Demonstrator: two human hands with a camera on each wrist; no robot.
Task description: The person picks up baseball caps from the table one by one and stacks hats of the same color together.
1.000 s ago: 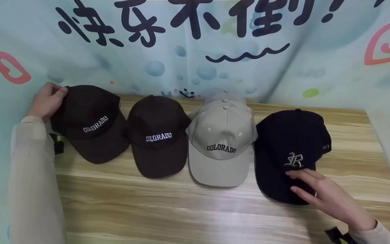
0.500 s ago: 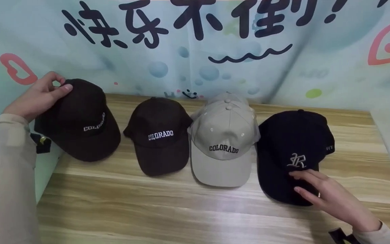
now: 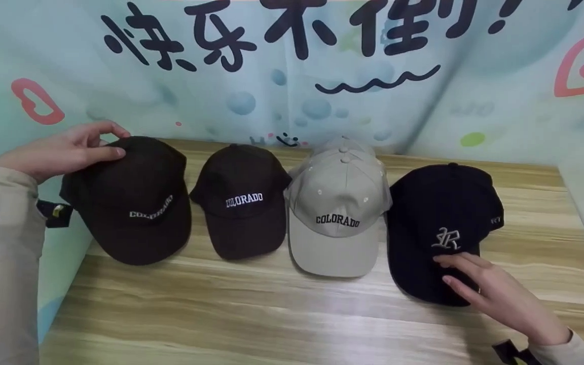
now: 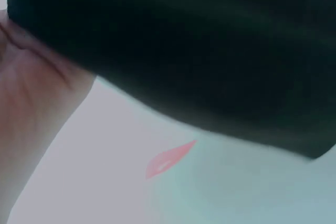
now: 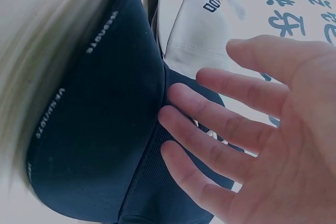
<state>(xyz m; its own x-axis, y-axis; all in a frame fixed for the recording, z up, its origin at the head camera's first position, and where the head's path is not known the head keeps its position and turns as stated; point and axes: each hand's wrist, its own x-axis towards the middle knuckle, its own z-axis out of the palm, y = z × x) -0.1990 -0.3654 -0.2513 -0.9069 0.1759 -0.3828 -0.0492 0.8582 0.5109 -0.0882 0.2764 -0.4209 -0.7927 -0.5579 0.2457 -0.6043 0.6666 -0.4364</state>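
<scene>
In the head view my left hand [image 3: 76,148] pinches the top of a dark brown baseball cap [image 3: 130,197] at the far left, thumb on the crown, its other fingertips behind. In the left wrist view this dark cap [image 4: 189,51] fills the upper part, blurred. My right hand [image 3: 500,296] is at a navy cap [image 3: 424,213] with a silver letter emblem, fingers nearly straight near the brim's base. From the right wrist view, the right hand's fingers [image 5: 210,119] spread apart over that navy cap [image 5: 100,114], palm visible.
Between the hands lie a second dark brown COLORADO cap [image 3: 244,213] and a light grey COLORADO cap [image 3: 335,203] with another grey cap [image 3: 358,144] behind it. They sit on a wood-grain table [image 3: 282,314]. A printed cloth [image 3: 201,101] hangs along the back and left.
My left hand and its brown cap moved left, then back right and nearer the front. The thumb now lies farther over the crown. The right hand stayed on the navy cap.
</scene>
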